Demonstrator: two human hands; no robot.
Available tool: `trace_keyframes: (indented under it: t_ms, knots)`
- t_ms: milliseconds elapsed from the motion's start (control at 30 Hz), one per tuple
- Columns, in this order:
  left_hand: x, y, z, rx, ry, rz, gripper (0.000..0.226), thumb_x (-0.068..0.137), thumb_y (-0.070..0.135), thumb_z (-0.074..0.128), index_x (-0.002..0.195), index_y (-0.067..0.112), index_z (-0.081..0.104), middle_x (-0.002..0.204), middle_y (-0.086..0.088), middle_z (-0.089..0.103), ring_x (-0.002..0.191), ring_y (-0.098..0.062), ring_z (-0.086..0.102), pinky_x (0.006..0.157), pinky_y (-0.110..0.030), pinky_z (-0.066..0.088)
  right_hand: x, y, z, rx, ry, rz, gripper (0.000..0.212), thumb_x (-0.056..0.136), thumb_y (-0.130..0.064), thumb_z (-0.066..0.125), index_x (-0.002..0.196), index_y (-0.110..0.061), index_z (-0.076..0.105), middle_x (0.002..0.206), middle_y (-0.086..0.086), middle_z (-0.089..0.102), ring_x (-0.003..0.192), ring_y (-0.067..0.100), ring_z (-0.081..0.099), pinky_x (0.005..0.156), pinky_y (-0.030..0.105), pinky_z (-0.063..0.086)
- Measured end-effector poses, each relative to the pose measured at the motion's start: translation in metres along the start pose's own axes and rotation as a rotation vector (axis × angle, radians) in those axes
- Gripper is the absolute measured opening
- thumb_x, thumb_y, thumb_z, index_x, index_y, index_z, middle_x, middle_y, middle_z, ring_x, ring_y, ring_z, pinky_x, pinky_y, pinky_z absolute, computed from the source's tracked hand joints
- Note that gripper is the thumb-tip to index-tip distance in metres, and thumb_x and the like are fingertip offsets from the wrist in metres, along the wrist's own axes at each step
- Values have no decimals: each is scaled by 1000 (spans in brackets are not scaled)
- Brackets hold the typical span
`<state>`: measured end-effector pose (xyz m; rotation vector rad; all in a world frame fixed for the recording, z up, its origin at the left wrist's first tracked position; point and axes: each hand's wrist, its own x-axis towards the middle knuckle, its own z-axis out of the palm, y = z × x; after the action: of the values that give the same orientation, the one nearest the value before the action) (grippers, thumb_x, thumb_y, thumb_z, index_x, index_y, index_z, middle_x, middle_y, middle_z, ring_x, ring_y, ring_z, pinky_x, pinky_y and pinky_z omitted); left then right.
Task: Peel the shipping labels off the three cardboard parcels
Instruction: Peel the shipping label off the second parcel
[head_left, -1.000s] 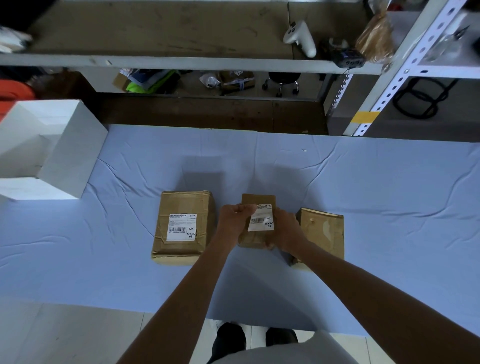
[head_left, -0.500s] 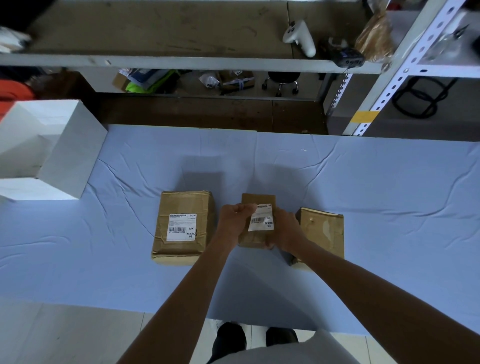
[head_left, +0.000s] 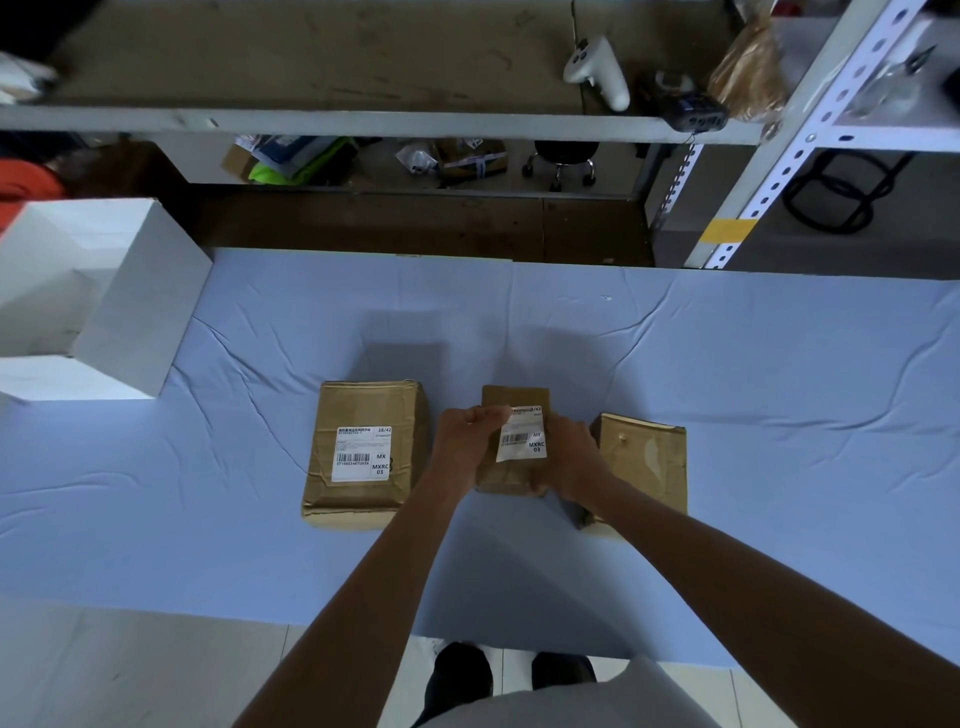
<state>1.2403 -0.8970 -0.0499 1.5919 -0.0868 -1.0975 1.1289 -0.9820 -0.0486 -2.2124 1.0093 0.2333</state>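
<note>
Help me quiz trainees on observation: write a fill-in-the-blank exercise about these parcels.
1. On the middle parcel, the left hand pinches the ___.
2. The right hand grips that parcel's ___ side.
3. The right parcel bears ___ label.
4. The left parcel lies on a ___ cloth.
Missing: label; right; no; blue.

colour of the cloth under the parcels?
Pale blue, plain and creased: the cloth under the three parcels. Head view, the only one.
</note>
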Motion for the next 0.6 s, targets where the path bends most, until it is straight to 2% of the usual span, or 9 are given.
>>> trace_keyframes:
  t_ms: [267, 400, 533, 600]
  knots:
    - [-1, 1, -1, -26, -22, -1, 20, 88, 12, 62, 100, -3, 68, 101, -23, 69, 90, -36, 68, 82, -40, 57, 2, 2, 1, 10, 15, 9, 77, 52, -12, 87, 122, -13, 56, 118, 7, 65, 110, 26, 62, 93, 37, 51]
    - [-1, 1, -2, 17, -14, 28, 12, 87, 13, 64, 89, 3, 70, 96, -20, 71, 87, -35, 69, 86, -44, 56, 2, 2, 3, 9, 14, 10, 78, 50, -14, 88, 122, -12, 55, 116, 6, 66, 106, 25, 64, 91, 38, 53]
    - [-5, -2, -3, 77, -13, 160, 8, 86, 7, 64, 79, 7, 69, 80, -13, 70, 73, -25, 67, 75, -35, 55, 2, 3, 4, 62, 41, 20, 69, 58, -18, 86, 120, -15, 56, 110, 3, 69, 103, 22, 66, 87, 35, 55]
    - [-5, -5, -7, 84, -40, 203, 6, 84, 8, 66, 78, 7, 68, 81, -12, 69, 76, -24, 66, 75, -34, 54, 1, 3, 3, 69, 47, 10, 64, 62, -18, 84, 120, -14, 56, 112, 4, 69, 105, 23, 66, 88, 34, 54]
